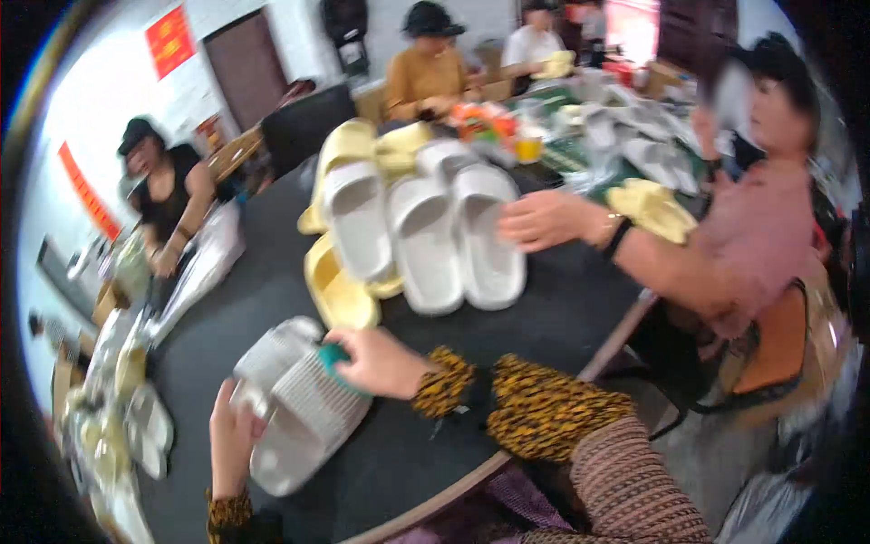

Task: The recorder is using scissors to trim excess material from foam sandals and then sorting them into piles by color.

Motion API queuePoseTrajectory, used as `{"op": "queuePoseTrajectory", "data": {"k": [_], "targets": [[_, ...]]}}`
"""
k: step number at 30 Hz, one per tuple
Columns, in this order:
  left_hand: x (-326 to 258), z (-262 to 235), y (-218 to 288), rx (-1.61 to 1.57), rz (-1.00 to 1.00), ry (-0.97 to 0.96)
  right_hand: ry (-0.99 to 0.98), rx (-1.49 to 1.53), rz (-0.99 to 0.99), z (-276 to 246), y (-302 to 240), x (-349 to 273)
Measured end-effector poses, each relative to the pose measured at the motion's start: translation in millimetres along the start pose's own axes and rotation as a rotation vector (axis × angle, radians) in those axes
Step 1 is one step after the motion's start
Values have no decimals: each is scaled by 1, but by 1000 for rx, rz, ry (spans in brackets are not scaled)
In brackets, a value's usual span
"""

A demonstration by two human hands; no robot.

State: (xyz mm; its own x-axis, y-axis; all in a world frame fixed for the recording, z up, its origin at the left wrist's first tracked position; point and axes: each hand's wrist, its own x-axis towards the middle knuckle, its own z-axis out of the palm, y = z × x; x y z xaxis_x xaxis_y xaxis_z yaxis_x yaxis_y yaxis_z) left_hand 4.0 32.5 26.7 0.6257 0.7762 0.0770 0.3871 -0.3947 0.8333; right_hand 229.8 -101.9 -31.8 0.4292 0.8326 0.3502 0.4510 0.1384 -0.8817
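In the head view, our left hand has its grip pinching the edge of the pale grey footwear at the near side of the black table. Our right hand pinches a green pad against its strap. White slippers stand beyond, near a co-worker's hand.

A black-and-yellow patterned oversleeve is worn above the right hand — a pinkish-brown, dark-banded sleeve beyond; the left cuff is patterned alike.

Near the front edge of the table are two slippers; behind them, other slippers; beyond the right edge, a chair.
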Motion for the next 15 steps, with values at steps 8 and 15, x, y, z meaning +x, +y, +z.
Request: {"op": "queuePoseTrajectory", "data": {"k": [8,15], "targets": [[-18,18,61,59,-207,-235,-43,66,9,9,9,-3],[-8,51,28,-809,-248,-209,-39,75,-5,9,4,1]]}}
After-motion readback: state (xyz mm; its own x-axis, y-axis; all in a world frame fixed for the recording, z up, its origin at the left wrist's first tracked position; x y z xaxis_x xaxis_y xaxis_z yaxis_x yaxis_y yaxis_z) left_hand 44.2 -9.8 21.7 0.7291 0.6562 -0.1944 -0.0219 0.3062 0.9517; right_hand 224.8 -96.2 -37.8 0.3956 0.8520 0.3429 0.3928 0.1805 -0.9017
